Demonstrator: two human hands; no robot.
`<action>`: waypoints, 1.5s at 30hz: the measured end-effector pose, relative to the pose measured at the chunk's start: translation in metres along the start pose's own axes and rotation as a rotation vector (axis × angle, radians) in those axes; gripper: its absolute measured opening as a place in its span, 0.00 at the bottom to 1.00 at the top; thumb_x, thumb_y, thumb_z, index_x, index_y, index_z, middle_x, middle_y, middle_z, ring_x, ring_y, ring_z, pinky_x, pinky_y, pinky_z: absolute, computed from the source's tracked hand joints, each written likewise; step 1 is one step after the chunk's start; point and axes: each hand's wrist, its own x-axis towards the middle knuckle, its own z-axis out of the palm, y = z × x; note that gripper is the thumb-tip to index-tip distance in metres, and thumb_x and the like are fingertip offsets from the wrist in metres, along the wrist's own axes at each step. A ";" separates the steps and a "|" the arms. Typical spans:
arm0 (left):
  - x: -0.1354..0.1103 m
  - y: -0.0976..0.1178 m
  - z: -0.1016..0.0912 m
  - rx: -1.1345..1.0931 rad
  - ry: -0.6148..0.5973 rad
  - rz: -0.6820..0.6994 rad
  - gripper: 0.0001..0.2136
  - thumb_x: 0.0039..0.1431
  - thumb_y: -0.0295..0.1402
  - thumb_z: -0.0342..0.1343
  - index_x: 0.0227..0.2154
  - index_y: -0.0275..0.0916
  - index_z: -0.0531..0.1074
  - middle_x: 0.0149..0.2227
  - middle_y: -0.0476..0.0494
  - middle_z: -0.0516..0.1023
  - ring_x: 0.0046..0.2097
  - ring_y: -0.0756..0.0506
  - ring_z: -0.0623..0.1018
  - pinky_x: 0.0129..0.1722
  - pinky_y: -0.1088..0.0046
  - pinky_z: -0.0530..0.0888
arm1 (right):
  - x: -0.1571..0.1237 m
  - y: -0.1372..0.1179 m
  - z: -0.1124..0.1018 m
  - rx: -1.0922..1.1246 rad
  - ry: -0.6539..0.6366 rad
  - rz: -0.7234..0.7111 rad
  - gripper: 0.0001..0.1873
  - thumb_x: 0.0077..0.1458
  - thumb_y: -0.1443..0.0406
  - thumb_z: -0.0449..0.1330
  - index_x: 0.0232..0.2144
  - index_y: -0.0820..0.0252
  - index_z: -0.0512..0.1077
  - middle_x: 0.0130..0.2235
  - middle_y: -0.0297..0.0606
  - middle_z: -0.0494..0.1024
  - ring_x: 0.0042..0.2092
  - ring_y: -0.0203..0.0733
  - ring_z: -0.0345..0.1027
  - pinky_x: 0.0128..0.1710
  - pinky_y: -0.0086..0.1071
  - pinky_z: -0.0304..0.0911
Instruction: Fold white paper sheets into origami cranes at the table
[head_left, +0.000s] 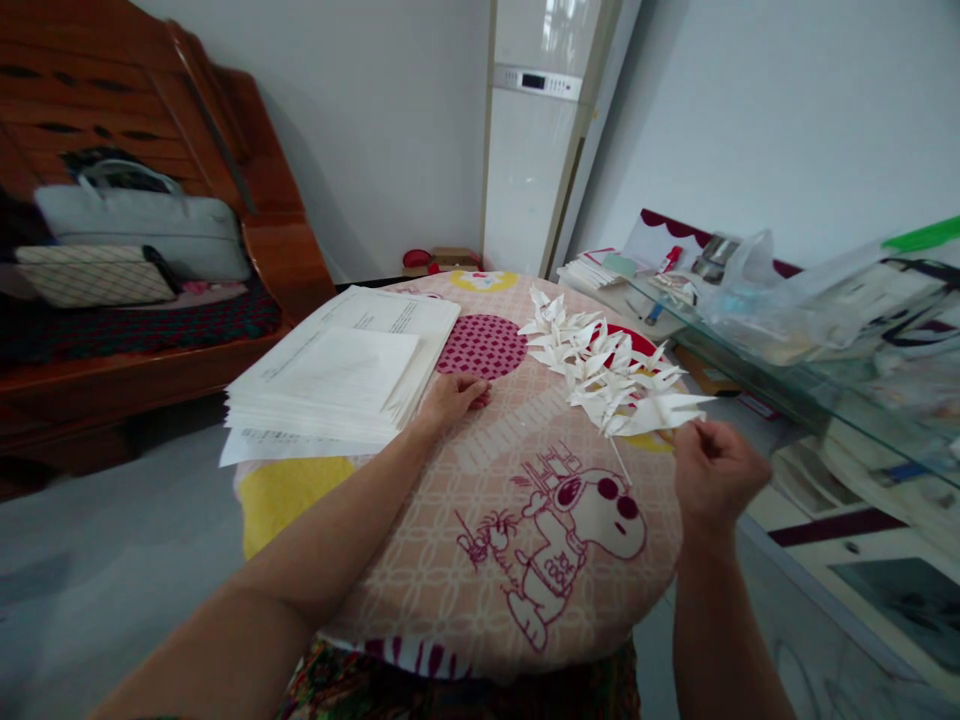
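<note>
— How far along?
— A pile of folded cranes (592,360) sits on the table (420,570); the right hand (712,470) pinches another crane (667,410) beside it.
— The left hand (450,395)?
— Resting loosely open against a thick paper stack (345,375), all unfolded.

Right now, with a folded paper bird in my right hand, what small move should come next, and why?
Probably lay the paper bird on the pile of folded birds. Your right hand pinches it just at the pile's near edge, and it looks fully folded. Your left hand rests open on the tablecloth beside the paper stack, holding nothing.
</note>
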 end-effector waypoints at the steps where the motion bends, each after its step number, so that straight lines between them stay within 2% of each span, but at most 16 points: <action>1: 0.000 0.000 0.000 -0.001 0.001 -0.003 0.19 0.47 0.48 0.66 0.29 0.33 0.79 0.29 0.43 0.81 0.31 0.48 0.78 0.36 0.71 0.76 | -0.002 0.014 -0.010 -0.066 0.008 0.004 0.09 0.49 0.64 0.58 0.22 0.62 0.74 0.19 0.30 0.66 0.22 0.35 0.59 0.26 0.30 0.57; 4: 0.001 0.000 0.000 0.000 -0.004 -0.004 0.16 0.49 0.44 0.66 0.29 0.33 0.79 0.29 0.43 0.81 0.31 0.48 0.79 0.36 0.71 0.76 | -0.007 0.049 -0.028 -0.237 -0.054 0.065 0.10 0.49 0.63 0.57 0.24 0.63 0.76 0.20 0.35 0.71 0.24 0.39 0.63 0.28 0.33 0.59; 7: 0.003 -0.003 0.000 0.027 -0.002 0.011 0.15 0.50 0.43 0.65 0.29 0.34 0.79 0.28 0.43 0.81 0.30 0.49 0.78 0.36 0.71 0.76 | -0.013 0.066 -0.028 -0.358 -0.144 0.118 0.11 0.48 0.62 0.56 0.23 0.62 0.76 0.21 0.39 0.74 0.25 0.41 0.63 0.29 0.34 0.57; 14: 0.005 -0.006 -0.002 0.085 0.001 0.028 0.15 0.49 0.44 0.65 0.30 0.34 0.80 0.29 0.43 0.82 0.30 0.48 0.79 0.35 0.71 0.76 | -0.021 0.059 -0.010 -0.531 -0.302 0.134 0.12 0.52 0.65 0.55 0.25 0.64 0.77 0.24 0.43 0.75 0.25 0.38 0.56 0.28 0.33 0.47; 18: 0.004 -0.006 -0.003 0.083 0.002 0.041 0.15 0.49 0.44 0.65 0.30 0.35 0.80 0.29 0.42 0.82 0.31 0.48 0.79 0.35 0.72 0.76 | -0.020 0.055 -0.006 -0.560 -0.359 0.187 0.11 0.53 0.66 0.56 0.27 0.64 0.78 0.24 0.42 0.74 0.24 0.37 0.53 0.28 0.33 0.44; 29: 0.003 0.002 0.000 0.039 0.003 0.013 0.12 0.48 0.40 0.66 0.28 0.34 0.80 0.26 0.44 0.81 0.29 0.49 0.77 0.33 0.73 0.75 | -0.016 0.061 0.004 -0.560 -0.394 0.199 0.13 0.53 0.65 0.55 0.28 0.65 0.79 0.26 0.45 0.77 0.25 0.38 0.56 0.29 0.33 0.46; 36: 0.004 -0.003 -0.003 0.075 -0.012 0.034 0.14 0.48 0.43 0.65 0.29 0.35 0.81 0.28 0.43 0.82 0.31 0.48 0.79 0.35 0.72 0.76 | -0.023 0.070 -0.008 -0.423 -0.341 0.216 0.16 0.51 0.62 0.55 0.32 0.64 0.81 0.29 0.46 0.80 0.30 0.43 0.66 0.32 0.33 0.54; 39: 0.005 -0.005 -0.004 0.087 -0.018 0.042 0.15 0.48 0.44 0.65 0.29 0.35 0.80 0.29 0.42 0.82 0.31 0.48 0.79 0.36 0.72 0.76 | -0.031 0.060 -0.015 -0.402 -0.349 0.210 0.16 0.52 0.61 0.54 0.29 0.63 0.80 0.28 0.45 0.79 0.29 0.43 0.66 0.31 0.33 0.54; 42: 0.006 -0.007 -0.003 0.074 -0.015 0.043 0.15 0.48 0.44 0.65 0.30 0.35 0.80 0.29 0.42 0.82 0.32 0.47 0.79 0.36 0.71 0.76 | -0.043 0.034 -0.019 -0.297 -0.409 0.158 0.15 0.55 0.60 0.55 0.27 0.62 0.78 0.25 0.43 0.78 0.28 0.42 0.65 0.30 0.32 0.54; 44: 0.005 -0.006 -0.002 0.059 0.000 0.043 0.15 0.48 0.43 0.65 0.31 0.35 0.81 0.29 0.42 0.82 0.31 0.48 0.79 0.36 0.72 0.77 | -0.050 0.008 -0.018 -0.168 -0.560 0.106 0.15 0.58 0.60 0.54 0.27 0.61 0.77 0.26 0.41 0.78 0.28 0.41 0.66 0.30 0.31 0.55; 45: 0.005 -0.005 -0.002 0.054 0.011 0.042 0.15 0.48 0.43 0.65 0.31 0.34 0.80 0.29 0.42 0.82 0.31 0.48 0.79 0.35 0.72 0.77 | -0.053 -0.006 -0.016 -0.106 -0.676 0.066 0.15 0.59 0.61 0.53 0.27 0.60 0.77 0.26 0.40 0.78 0.28 0.40 0.67 0.30 0.31 0.55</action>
